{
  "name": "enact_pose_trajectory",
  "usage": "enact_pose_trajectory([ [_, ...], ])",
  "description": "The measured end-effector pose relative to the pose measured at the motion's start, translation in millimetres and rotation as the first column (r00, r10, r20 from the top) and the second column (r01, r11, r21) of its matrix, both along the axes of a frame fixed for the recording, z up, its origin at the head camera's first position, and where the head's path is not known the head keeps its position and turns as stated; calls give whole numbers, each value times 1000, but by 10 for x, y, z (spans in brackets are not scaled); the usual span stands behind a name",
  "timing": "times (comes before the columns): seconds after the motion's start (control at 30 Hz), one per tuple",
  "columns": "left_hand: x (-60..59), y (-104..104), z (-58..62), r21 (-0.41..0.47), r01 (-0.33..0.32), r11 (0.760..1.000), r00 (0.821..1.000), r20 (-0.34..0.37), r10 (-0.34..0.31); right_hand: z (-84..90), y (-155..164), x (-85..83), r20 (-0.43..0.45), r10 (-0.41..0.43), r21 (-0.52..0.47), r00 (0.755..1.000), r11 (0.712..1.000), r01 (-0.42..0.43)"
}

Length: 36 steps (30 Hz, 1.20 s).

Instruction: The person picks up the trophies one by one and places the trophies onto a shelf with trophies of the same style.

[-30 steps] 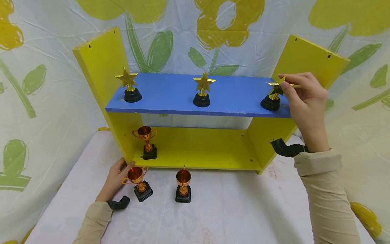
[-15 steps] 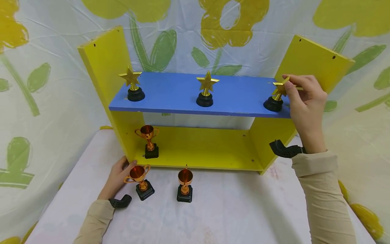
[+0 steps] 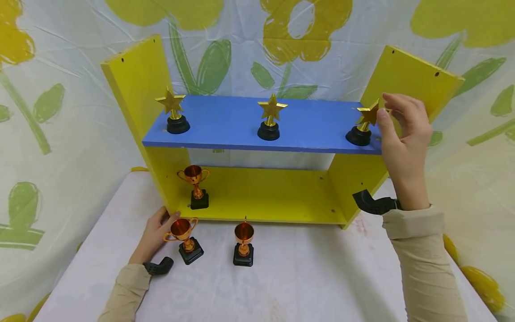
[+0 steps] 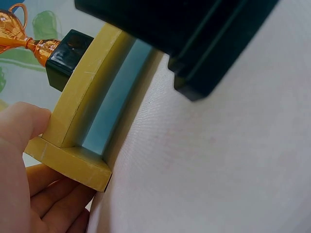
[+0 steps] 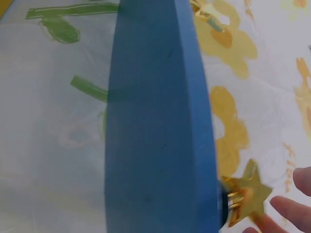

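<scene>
My right hand [image 3: 407, 138] is beside the right gold star trophy [image 3: 359, 136], its thumb and fingers spread. In the right wrist view a gap shows between the fingers [image 5: 291, 212] and the star [image 5: 255, 192]. This trophy stands on its round black base near the right end of the blue shelf board [image 3: 225, 120]. My left hand [image 3: 152, 237] grips the lower left front corner of the yellow shelf unit [image 3: 261, 192]; in the left wrist view the thumb [image 4: 26, 121] lies on the inner side, fingers curled around the outside.
Two more star trophies stand on the blue board, one in the middle [image 3: 268, 130] and one at left [image 3: 178, 125]. A copper cup trophy [image 3: 199, 200] is on the lower shelf. Two similar cups, left [image 3: 191, 251] and right [image 3: 243, 256], stand on the white cloth [image 3: 289, 277].
My right thumb and fingers have let go of the right star trophy and spread apart. The trophy stays upright on the board. My left hand keeps its hold on the corner.
</scene>
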<state>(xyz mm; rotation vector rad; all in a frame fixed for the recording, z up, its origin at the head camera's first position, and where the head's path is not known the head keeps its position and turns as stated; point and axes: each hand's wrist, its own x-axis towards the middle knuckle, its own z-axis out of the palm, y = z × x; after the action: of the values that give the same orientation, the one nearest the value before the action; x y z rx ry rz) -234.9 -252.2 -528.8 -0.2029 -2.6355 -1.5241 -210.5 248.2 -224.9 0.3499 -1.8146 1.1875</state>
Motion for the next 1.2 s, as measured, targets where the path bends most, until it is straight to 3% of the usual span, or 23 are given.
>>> enact_pose_trajectory([
  [0.17, -5, -6, 9, 11, 10, 1000, 1000, 8, -10, 36, -101, 162, -44, -39, 87, 998, 995, 43],
  [0.53, 23, 7, 42, -20, -10, 1000, 1000, -13, 9, 33, -299, 355, -155, 44, 3, 987, 999, -44],
  [1.2, 15, 8, 23, -41, -27, 999, 1000, -12, 27, -304, -557, 602, -219, 157, -52, 963, 984, -173],
])
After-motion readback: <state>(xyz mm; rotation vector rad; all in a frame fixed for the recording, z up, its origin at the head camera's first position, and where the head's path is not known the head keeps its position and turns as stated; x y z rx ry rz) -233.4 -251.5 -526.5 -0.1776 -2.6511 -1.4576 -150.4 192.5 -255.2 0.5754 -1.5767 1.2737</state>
